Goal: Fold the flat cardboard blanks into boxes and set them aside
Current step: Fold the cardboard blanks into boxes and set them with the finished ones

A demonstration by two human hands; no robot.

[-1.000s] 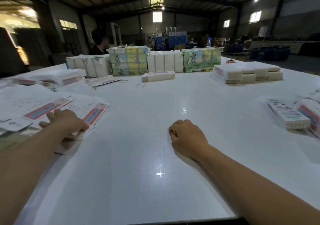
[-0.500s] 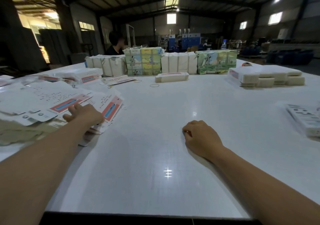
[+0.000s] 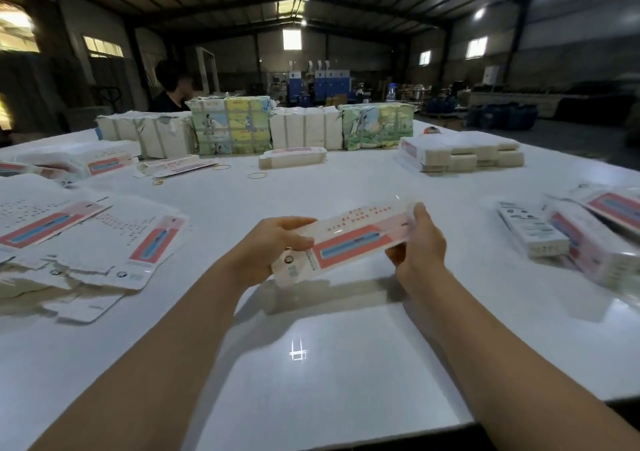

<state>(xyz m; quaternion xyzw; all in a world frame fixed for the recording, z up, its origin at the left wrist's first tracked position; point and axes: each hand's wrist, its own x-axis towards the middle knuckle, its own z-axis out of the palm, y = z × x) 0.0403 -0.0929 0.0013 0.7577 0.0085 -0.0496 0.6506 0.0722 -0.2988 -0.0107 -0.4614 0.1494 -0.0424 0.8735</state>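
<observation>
Held in the air above the white tabletop [image 3: 311, 364], a little in front of the body — one cardboard blank [image 3: 349, 239], long and narrow, tilted with its right end higher. On its face a red panel with a blue strip, and rows of small red print above. Left hand [image 3: 266, 249] at the lower left end, fingers curled around the edge with the thumb on top, grasping the blank. Right hand [image 3: 420, 242] at the upper right end, thumb along the far edge and fingers curled under, also grasping it. Both bare forearms reaching in from the bottom of the view.

To the left on the tabletop, a spread pile of flat blanks [image 3: 86, 242] with the same red and blue print, lying flat and overlapping. To the right, folded boxes [image 3: 568, 239] lying on their sides near the edge — blurred, so count not clear. Farther back, a low stack of white blanks [image 3: 464, 156], one folded box [image 3: 292, 157] alone, a few rubber bands [image 3: 257, 175], and a row of wrapped bundles [image 3: 263, 126]. Behind the bundles, a seated person [image 3: 171, 86] in dark clothes.
</observation>
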